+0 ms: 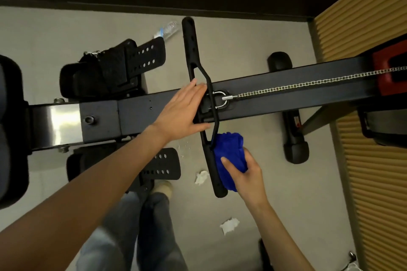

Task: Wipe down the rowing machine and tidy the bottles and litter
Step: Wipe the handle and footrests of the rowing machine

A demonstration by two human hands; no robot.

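Braces black pull handle (191,39) with flat, straight-fingered left hand (180,109); clutches bunched blue cloth (230,149) in right hand (248,176). Risks handle twisting loose under hard rubbing.

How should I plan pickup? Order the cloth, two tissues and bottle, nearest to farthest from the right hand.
1. Cloth, in the right hand.
2. Upper tissue and lower tissue, floor nearby; too close to call.
3. Bottle, beyond the rail.

Bare forearms (88,193), faded blue jeans (141,237), beige shoe (164,187).
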